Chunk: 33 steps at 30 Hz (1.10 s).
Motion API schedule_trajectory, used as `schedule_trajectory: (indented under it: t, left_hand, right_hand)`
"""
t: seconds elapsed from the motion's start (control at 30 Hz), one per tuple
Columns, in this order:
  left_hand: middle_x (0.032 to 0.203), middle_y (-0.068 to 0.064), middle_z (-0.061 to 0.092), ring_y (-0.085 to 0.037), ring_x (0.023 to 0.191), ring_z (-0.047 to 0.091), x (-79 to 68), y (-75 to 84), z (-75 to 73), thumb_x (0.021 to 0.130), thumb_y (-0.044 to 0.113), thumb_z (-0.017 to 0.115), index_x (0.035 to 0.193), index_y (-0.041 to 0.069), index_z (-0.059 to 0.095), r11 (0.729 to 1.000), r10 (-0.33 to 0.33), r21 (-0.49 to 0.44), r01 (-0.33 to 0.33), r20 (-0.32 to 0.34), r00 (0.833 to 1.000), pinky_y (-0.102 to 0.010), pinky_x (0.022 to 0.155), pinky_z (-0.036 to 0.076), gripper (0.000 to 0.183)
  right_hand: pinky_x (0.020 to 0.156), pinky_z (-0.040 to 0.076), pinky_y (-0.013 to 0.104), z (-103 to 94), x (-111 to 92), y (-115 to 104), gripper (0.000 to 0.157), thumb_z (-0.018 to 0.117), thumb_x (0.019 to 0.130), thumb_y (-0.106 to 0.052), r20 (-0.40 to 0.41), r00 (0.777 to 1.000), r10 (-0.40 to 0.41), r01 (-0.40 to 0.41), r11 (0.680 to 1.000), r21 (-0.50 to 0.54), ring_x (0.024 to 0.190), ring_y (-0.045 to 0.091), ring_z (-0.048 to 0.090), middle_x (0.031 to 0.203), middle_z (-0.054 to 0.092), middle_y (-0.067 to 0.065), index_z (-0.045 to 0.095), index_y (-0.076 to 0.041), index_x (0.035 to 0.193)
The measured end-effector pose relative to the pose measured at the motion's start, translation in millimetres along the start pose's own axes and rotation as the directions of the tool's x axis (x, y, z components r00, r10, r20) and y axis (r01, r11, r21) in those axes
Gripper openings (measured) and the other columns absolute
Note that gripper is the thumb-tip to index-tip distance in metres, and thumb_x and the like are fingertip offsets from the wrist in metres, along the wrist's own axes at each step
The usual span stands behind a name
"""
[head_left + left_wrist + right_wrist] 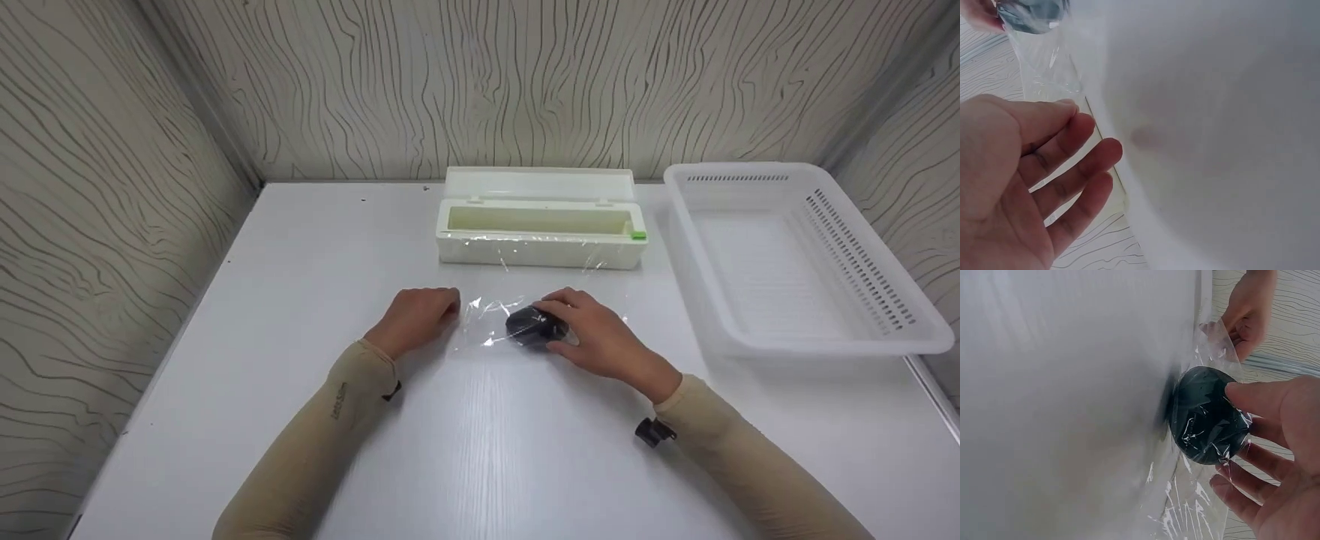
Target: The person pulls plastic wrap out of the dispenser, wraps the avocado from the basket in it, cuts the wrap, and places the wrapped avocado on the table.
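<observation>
A dark, rounded object (pixel 529 326) with a flat circular face (pixel 1204 416) sits on the table under clear plastic wrap (pixel 480 322). My right hand (pixel 600 341) grips it from the right, thumb on one side and fingers on the other, with film between. What the object is I cannot tell. To its left, my left hand (pixel 418 316) pinches the wrap's left edge between thumb and index finger, the other fingers (pixel 1086 197) loosely bent. Behind both hands stands a long white dispenser box (pixel 540 251), lid (pixel 540 184) raised; the wrap stretches from its front edge toward me.
A white plastic basket (pixel 709 292) with slotted walls stands on the right side of the table. At the dispenser's right end is a small green slider (pixel 638 235). Wood-grain patterned panels (pixel 525 90) enclose the white table (pixel 300 247) at the back and sides.
</observation>
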<state>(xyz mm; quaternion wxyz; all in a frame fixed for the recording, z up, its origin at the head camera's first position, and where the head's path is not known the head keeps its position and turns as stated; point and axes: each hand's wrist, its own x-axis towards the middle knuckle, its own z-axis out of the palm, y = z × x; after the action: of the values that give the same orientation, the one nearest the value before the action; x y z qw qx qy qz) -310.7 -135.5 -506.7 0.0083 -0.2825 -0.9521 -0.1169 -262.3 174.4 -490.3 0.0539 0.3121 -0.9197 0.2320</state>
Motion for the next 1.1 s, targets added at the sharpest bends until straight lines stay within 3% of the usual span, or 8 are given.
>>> schedule_trajectory:
  t: [0.13,0.27,0.4,0.5,0.63,0.73,0.9,1.1]
  left_hand:
    - [0.087,-0.004,0.071,-0.017,0.074,0.059,1.2,-2.0,-3.1,0.100,0.008,0.066,0.097,0.009,0.068,1.000,0.003,-0.008,-0.003,-0.013,1.000,-0.038,0.073,0.056,0.003]
    - [0.089,-0.003,0.072,-0.020,0.083,0.063,5.1,-5.3,-11.6,0.096,0.007,0.070,0.098,0.010,0.068,1.000,0.029,0.010,-0.028,-0.117,0.993,-0.038,0.076,0.056,0.004]
    - [0.114,-0.004,0.071,-0.024,0.111,0.064,16.6,-11.5,-22.7,0.095,0.012,0.075,0.118,0.012,0.065,0.998,0.041,0.057,-0.028,-0.236,0.971,-0.042,0.100,0.053,0.024]
    - [0.141,-0.005,0.061,-0.026,0.137,0.053,29.5,-18.3,-28.3,0.094,0.009,0.076,0.142,0.013,0.055,0.998,0.007,0.063,0.011,-0.268,0.963,-0.044,0.119,0.042,0.053]
    - [0.164,-0.004,0.041,-0.026,0.154,0.035,46.6,-27.1,-31.3,0.088,-0.003,0.077,0.162,0.017,0.033,0.996,-0.069,0.034,0.078,-0.210,0.975,-0.042,0.129,0.026,0.089]
    - [0.170,-0.003,0.031,-0.026,0.158,0.026,57.7,-31.2,-30.1,0.086,-0.006,0.077,0.166,0.017,0.022,0.994,-0.099,0.024,0.103,-0.139,0.985,-0.039,0.131,0.018,0.100]
    - [0.173,-0.001,0.022,-0.021,0.161,0.019,69.5,-34.3,-25.0,0.093,0.008,0.076,0.167,0.017,0.017,0.989,-0.137,0.055,0.140,-0.053,0.989,-0.036,0.132,0.011,0.096]
    - [0.174,0.002,0.017,-0.019,0.162,0.013,74.3,-38.7,-19.9,0.102,0.015,0.066,0.167,0.019,0.015,0.985,-0.155,0.067,0.156,-0.018,0.988,-0.035,0.132,0.013,0.084]
  right_hand:
    - [0.098,0.057,0.048,2.2,4,0,0.059,0.087,0.083,-0.015,-0.001,1.000,0.016,-0.016,1.000,-0.010,0.117,0.028,0.063,0.128,0.064,0.008,0.064,-0.011,0.137]
    - [0.095,0.058,0.047,3.4,6,-1,0.059,0.089,0.080,-0.015,-0.009,1.000,0.030,-0.030,0.999,-0.017,0.112,0.026,0.064,0.123,0.065,0.006,0.065,-0.013,0.133]
    - [0.092,0.058,0.047,2.6,8,0,0.056,0.090,0.078,-0.014,-0.020,0.999,0.025,-0.025,0.999,-0.022,0.108,0.026,0.065,0.119,0.066,0.006,0.067,-0.011,0.129]
    - [0.092,0.058,0.047,2.0,8,1,0.055,0.090,0.079,-0.014,-0.024,1.000,0.016,-0.017,0.999,-0.031,0.107,0.026,0.066,0.118,0.067,0.006,0.067,-0.011,0.129]
    - [0.091,0.058,0.047,2.1,8,2,0.055,0.089,0.080,-0.017,-0.018,1.000,0.022,-0.023,0.999,-0.040,0.106,0.026,0.066,0.116,0.067,0.007,0.066,-0.011,0.129]
    - [0.091,0.058,0.047,2.0,8,2,0.055,0.089,0.081,-0.018,-0.008,0.999,0.033,-0.034,0.998,-0.045,0.106,0.026,0.067,0.116,0.066,0.007,0.066,-0.011,0.131]
    - [0.091,0.058,0.048,1.8,9,2,0.056,0.088,0.082,-0.018,0.001,1.000,0.031,-0.031,0.998,-0.058,0.106,0.027,0.066,0.117,0.066,0.007,0.065,-0.010,0.132]
    - [0.092,0.059,0.049,1.0,10,0,0.056,0.085,0.085,-0.018,0.025,0.999,0.045,-0.042,0.994,-0.100,0.109,0.029,0.067,0.120,0.065,0.009,0.062,-0.008,0.135]
